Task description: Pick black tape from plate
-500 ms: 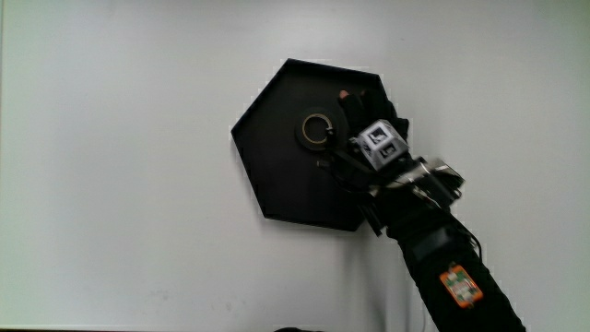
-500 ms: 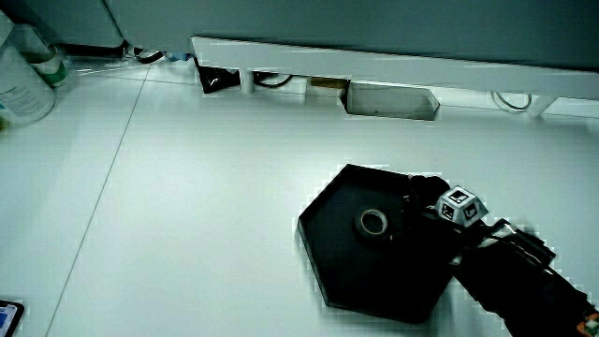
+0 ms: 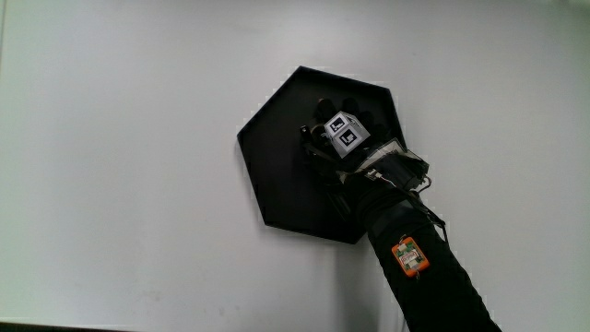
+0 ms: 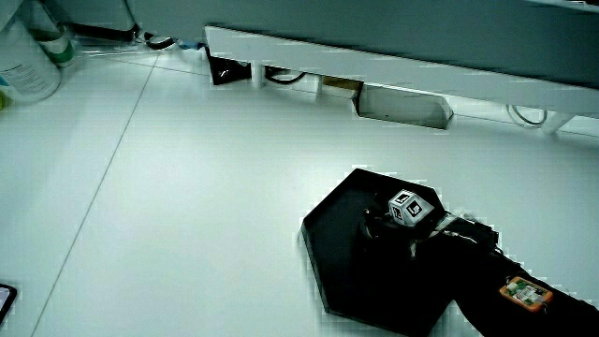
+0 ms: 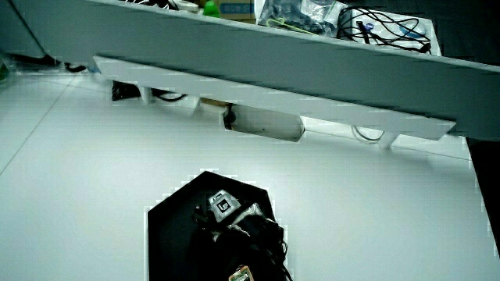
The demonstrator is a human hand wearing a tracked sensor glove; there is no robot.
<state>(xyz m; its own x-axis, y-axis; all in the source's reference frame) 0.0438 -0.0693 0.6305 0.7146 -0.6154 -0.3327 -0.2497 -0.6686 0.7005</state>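
In the main view, your hand (image 3: 343, 138) sits over the middle of the black six-sided plate (image 3: 272, 171), which lies on the white table (image 3: 120, 166). The patterned cube (image 3: 345, 134) on the back of the glove faces up, and your forearm (image 3: 419, 267) runs from the plate's near edge toward you, with a small orange tag (image 3: 410, 257) on the sleeve. The black tape is not visible here; the glove covers the spot at the plate's centre, and you cannot tell from above how far the fingers are closed or whether they have hold of anything.

In a side view, the hand (image 4: 393, 225) is low on the plate (image 4: 337, 243), cube (image 4: 408, 207) on top, black glove against black plate, so the grip stays unreadable and the tape is hidden.

In a side view, the hand (image 5: 230, 218) again rests over the plate (image 5: 168, 234), cube (image 5: 223, 204) uppermost. A low partition (image 5: 273, 86) runs along the table's edge farthest from you.
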